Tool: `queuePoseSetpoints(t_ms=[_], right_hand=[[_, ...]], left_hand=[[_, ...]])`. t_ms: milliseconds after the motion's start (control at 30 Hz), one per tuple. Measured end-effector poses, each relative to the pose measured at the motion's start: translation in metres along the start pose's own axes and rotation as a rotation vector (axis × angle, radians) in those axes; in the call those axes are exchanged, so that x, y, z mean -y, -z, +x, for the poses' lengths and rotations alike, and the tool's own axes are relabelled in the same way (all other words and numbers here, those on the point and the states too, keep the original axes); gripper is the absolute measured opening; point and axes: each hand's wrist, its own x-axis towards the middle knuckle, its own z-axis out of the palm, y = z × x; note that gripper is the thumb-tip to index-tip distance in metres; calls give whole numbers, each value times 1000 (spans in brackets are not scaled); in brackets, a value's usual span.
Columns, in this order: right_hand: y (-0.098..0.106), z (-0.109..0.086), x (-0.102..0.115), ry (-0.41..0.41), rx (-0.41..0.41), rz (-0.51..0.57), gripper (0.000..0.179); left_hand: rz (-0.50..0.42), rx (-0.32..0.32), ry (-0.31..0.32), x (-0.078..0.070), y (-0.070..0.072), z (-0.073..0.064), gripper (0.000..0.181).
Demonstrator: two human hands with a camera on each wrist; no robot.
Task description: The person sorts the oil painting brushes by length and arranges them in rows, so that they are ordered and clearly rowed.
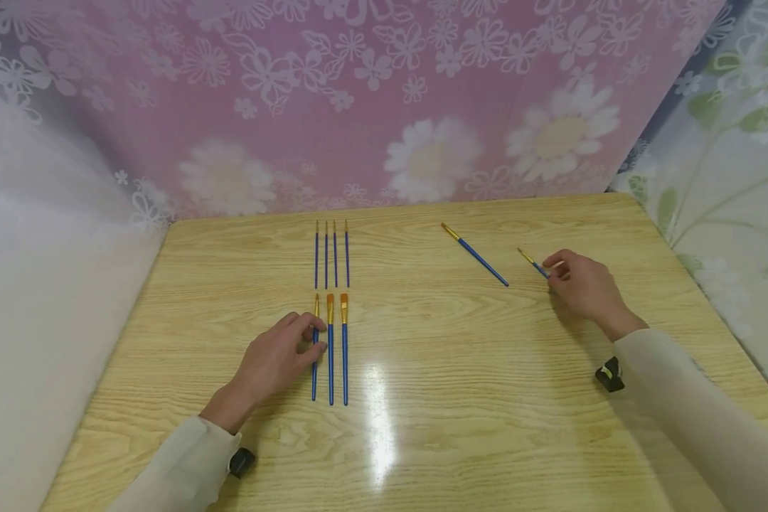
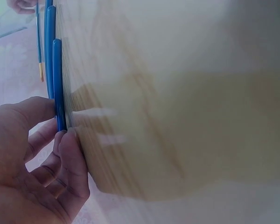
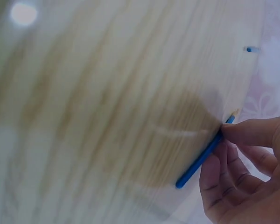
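My left hand [image 1: 280,358] is at the leftmost paintbrush [image 1: 314,370] of the lower row, thumb and fingertips around its blue handle; the left wrist view shows this handle [image 2: 58,79] between them. Close beside it on the table lie two flat-tipped paintbrushes [image 1: 331,363] with orange bristles, parallel to it. At the right, my right hand [image 1: 585,288] pinches a small paintbrush [image 1: 533,263] with a gold ferrule. Its blue handle [image 3: 196,165] runs between thumb and fingers in the right wrist view, slanted over the wood. The fingers partly cover both held brushes.
Above the lower row, several thin paintbrushes [image 1: 326,259] lie side by side with tips toward the back. A single blue paintbrush [image 1: 480,259] lies diagonally right of centre. The wooden table [image 1: 422,355] meets a pink floral curtain [image 1: 358,142] along its back edge.
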Motion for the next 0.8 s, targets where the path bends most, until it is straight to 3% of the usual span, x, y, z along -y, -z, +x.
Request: queuePoseSetpoints(t_ms=[500, 800], right_hand=[[0, 3, -13, 16, -23, 1, 22], [3, 4, -2, -3, 0, 14, 23]], left_hand=[[-5, 14, -1, -1, 3, 0, 24], [-3, 15, 3, 0, 3, 0, 25]])
